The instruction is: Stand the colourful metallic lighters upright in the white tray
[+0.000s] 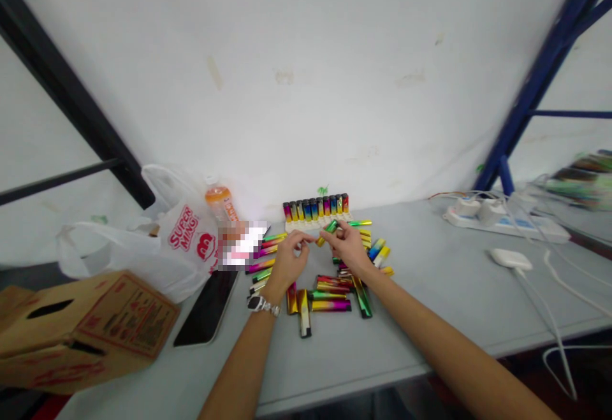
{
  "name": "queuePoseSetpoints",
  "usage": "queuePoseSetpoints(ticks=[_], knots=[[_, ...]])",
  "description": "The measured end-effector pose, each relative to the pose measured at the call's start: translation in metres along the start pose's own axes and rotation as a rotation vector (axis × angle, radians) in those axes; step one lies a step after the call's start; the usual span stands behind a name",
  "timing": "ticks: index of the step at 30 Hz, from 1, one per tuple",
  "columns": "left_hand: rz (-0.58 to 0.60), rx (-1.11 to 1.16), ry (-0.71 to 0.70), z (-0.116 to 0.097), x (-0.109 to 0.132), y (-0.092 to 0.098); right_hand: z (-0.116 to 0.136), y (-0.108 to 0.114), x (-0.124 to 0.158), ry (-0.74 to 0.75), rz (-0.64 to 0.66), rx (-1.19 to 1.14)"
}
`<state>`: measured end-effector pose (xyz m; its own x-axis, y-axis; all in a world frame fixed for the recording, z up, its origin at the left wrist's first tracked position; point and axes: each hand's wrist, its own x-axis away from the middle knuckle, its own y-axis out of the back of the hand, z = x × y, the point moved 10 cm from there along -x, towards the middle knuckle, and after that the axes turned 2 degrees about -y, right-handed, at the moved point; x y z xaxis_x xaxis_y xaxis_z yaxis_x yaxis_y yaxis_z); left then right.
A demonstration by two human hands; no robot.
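Observation:
My right hand [348, 243] is closed on a green and gold lighter [327, 233], pinching it by its upper right end. My left hand [290, 255], with a metal watch on its wrist, reaches its index finger to the lighter's lower left end. Its thumb is apart from that finger, and I see nothing held in it. Just behind my hands, a row of upright shiny lighters [316, 208] stands in a pale holder [294, 225]. More metallic lighters [331, 306] lie loose on the table around and below my hands.
To the left are a white plastic bag [157, 260], a cardboard box [95, 331], a dark phone [208, 311], an orange drink bottle [220, 202] and a lit, partly blurred screen [248, 241]. A power strip [507, 222] with white cables and a charger [510, 259] lies right.

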<state>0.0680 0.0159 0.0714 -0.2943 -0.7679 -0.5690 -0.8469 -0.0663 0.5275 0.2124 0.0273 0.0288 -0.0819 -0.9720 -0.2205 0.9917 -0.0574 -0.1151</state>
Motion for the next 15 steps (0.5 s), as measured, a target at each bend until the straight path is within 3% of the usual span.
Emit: queuePoseSetpoints(ticks=[4,7,15], knots=[[0.121,-0.005,-0.018,-0.004,0.003,-0.014,0.019,0.017,-0.001,0.16,-0.154,0.124],[0.108,-0.011,-0.004,-0.003,0.003,-0.015,0.026,0.012,0.003,0.215,-0.138,0.117],[0.099,-0.016,0.024,-0.001,0.003,-0.014,-0.007,-0.012,0.008,-0.172,0.051,-0.211]])
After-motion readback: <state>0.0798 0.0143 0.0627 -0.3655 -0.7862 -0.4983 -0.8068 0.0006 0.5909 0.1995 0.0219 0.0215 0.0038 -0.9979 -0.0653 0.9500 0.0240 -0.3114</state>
